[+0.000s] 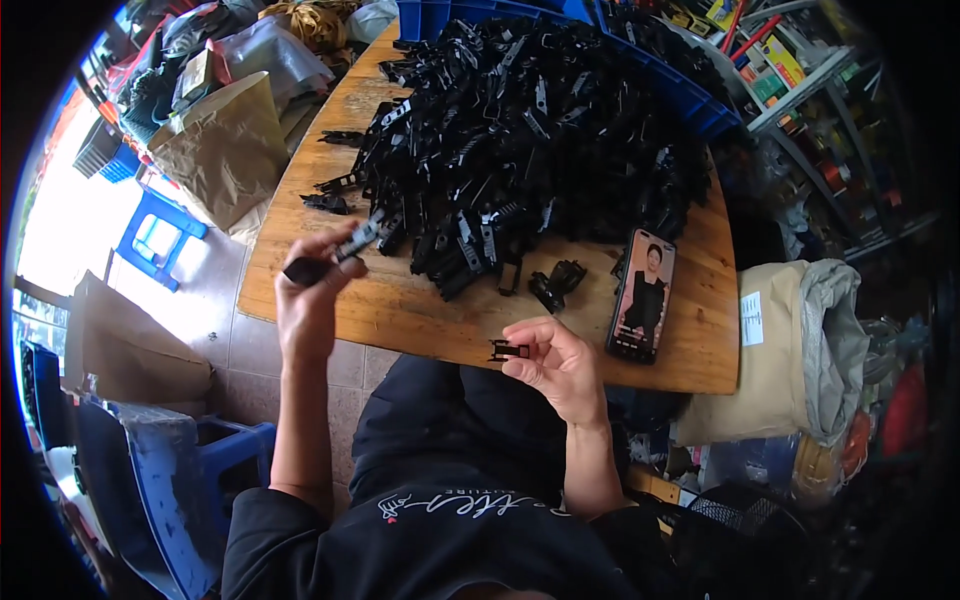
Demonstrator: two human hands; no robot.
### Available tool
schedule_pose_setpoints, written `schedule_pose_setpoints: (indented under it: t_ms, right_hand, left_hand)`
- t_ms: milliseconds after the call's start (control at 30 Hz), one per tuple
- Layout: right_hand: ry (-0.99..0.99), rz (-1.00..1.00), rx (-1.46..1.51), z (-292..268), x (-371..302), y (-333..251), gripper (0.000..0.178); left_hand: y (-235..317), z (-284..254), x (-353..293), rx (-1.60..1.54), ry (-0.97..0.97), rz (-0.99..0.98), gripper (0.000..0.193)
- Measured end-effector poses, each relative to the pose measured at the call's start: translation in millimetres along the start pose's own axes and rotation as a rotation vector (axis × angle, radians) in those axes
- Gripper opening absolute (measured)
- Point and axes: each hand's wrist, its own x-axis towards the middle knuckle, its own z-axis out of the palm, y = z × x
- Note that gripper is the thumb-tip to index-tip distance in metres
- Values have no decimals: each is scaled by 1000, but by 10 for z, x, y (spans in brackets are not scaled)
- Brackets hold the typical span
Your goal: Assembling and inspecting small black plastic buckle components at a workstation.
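Note:
Over the table's left front edge, my left hand [308,300] is closed around a long black part with a lighter grey end [360,240]; its exact kind is unclear. My right hand [560,368] pinches a small black rectangular frame-like piece [508,350] between thumb and fingers, just off the near edge of the wooden table [400,318]. The two pieces are well apart. Beyond both hands lies a big heap of black plastic parts [530,130], some with shiny metal bits. A few loose black pieces [558,285] lie in front of the heap.
A phone [642,298] with a person on its screen lies at the table's right front. Blue crates [690,95] border the heap at the back. Sacks [770,350] stand to the right. Blue stools [160,235] and a large paper bag [225,150] are on the left.

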Motion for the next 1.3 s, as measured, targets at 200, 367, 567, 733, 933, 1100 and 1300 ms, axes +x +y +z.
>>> schedule_pose_setpoints:
  t_ms: [200, 367, 567, 733, 933, 1100, 1300]
  right_hand:
    - [62, -112, -132, -18, -66, -28, 21]
    - [232, -93, -20, -20, -112, -111, 16]
    - [320, -180, -95, 4, -79, -135, 20]
    - [327, -311, -424, 26, -35, -162, 18]
    - [210, -396, -675, 35, 34, -213, 21]
    - [208, -358, -705, 76, 38, -255, 31]
    - [210, -485, -743, 143, 94, -181, 47]
  left_hand:
    - [-194, 397, -518, -167, -194, -347, 27]
    - [-130, 604, -586, -100, -269, -370, 34]
    - [-153, 600, -621, -70, -259, -397, 32]
    - [-136, 649, -654, 90, -369, -337, 33]
    - [-119, 667, -671, 130, -466, -267, 36]
    - [-84, 652, -612, -166, -474, -510, 30]
    - [-137, 669, -622, -331, -411, -585, 29]
